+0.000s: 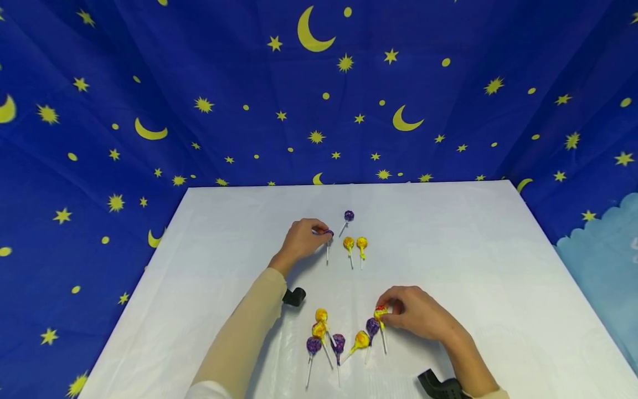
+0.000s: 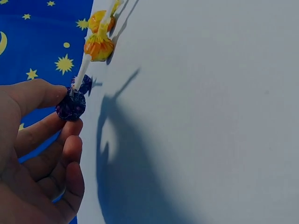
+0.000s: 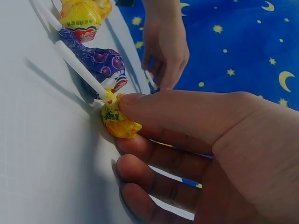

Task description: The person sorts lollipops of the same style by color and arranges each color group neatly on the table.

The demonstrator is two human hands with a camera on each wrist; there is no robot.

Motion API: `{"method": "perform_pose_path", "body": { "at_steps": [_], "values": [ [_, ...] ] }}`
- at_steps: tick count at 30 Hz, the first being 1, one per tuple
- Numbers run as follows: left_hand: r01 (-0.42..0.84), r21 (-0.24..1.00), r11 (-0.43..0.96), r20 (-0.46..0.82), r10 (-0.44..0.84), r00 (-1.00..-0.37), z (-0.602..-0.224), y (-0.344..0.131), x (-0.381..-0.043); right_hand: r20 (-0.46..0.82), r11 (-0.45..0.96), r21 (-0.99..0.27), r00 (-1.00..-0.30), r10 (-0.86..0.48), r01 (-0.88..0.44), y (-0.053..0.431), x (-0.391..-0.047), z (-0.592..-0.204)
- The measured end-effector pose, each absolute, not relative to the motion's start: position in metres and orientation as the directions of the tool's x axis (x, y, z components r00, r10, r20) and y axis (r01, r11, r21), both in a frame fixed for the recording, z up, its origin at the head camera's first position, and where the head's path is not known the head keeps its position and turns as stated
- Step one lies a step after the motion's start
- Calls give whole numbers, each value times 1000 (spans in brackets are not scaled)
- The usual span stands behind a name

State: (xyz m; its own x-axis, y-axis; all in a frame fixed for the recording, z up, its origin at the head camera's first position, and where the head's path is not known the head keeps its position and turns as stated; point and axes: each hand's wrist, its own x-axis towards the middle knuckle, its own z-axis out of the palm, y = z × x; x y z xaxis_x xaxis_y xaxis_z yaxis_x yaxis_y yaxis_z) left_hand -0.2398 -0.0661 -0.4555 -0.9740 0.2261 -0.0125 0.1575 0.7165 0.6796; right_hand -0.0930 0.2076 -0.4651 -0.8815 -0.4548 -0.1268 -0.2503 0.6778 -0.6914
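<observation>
1. Beige sleeve [image 1: 241, 330] covers the left arm, which reaches from the near side across the white table [image 1: 448, 233].
2. Near cluster of lollipops [image 1: 338, 341]: three yellow and three purple lie loosely together.
3. Right hand [image 1: 416, 313]: thumb and fingers pinch the yellow lollipop [image 3: 121, 123] at the cluster's right end, just beside a purple one; whether it touches the table, I cannot tell.
4. Left hand [image 1: 301, 241]: thumb and forefinger pinch the held purple lollipop [image 2: 70, 108] by its head, left of the yellow pair [image 1: 348, 244]; the far purple lollipop [image 1: 349, 215] lies beyond.
5. Step in hand, I judge: placing purple at the far group while taking yellow from the near one.
6. Next move likely calls for easing the left pinch and lifting the yellow clear of its neighbour.
</observation>
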Motion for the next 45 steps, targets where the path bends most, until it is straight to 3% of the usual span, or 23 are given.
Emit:
{"method": "perform_pose_path", "body": {
  "at_steps": [15, 45],
  "values": [
    [151, 672, 725, 14, 192, -981, -460, -57, -261, -106, 660, -702, -877, -469, -269, 210, -92, -465],
    [129, 545, 829, -3, 155, -988, -455, -26, -292, -96, 638, -726, -881, -464, -256, 213, -87, -470]
  ]
}}
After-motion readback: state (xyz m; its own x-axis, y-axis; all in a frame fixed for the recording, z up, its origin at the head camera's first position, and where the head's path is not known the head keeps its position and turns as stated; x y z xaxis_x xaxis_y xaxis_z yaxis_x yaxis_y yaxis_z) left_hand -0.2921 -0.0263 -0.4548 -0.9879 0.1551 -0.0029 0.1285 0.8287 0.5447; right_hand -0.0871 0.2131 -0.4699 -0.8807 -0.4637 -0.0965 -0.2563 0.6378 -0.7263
